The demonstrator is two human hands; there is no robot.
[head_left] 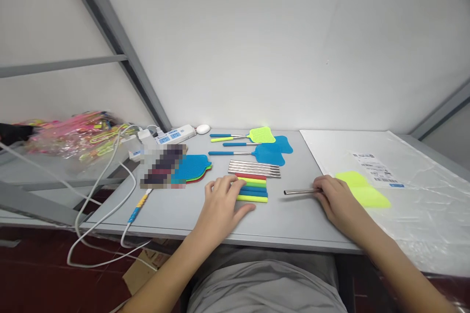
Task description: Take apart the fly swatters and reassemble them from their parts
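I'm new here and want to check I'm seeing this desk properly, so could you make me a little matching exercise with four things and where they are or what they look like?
Things
1. Left hand
2. Right hand
3. Row of metal tubes
4. Power strip

Descriptions
A. White, with blue sockets
B. At the left ends of the coloured tubes
C. Between the blue swatters and the coloured tubes
D. Holding a single metal tube

Pairs: 1-B, 2-D, 3-C, 4-A
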